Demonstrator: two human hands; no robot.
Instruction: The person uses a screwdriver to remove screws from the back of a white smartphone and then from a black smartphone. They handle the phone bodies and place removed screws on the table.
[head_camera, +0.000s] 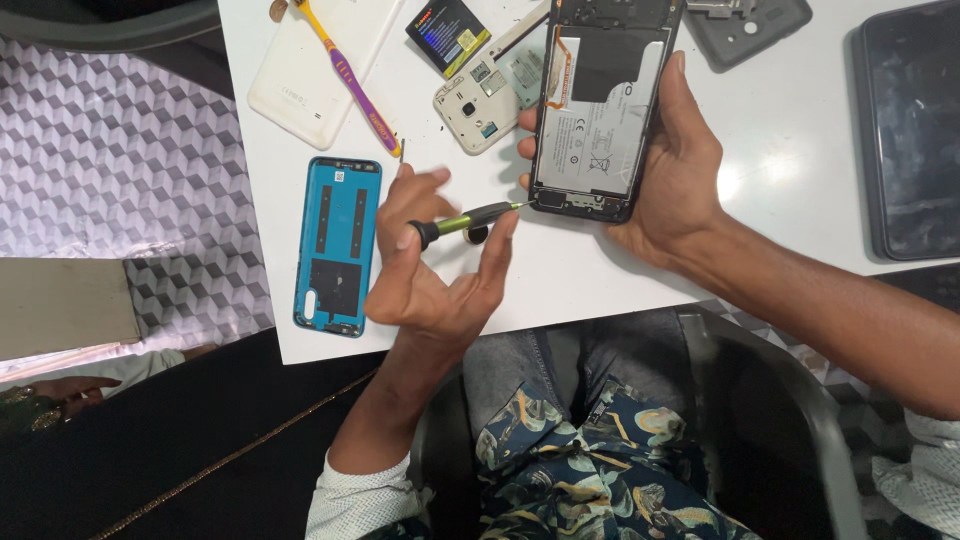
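Centrally, left hand palm-up, fingers pinching screwdriver, tip at phone lower edge, right hand gripping phone, tilted above table.

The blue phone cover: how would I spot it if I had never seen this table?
Start at the white table and go to its near left corner. The blue cover lies flat there, inside up, just left of the left hand holding the screwdriver. It is the only blue thing; the cover behind it is white.

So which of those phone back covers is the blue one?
The back cover lying inside-up by the left hand; the other cover, farther up the table, is cream-white.
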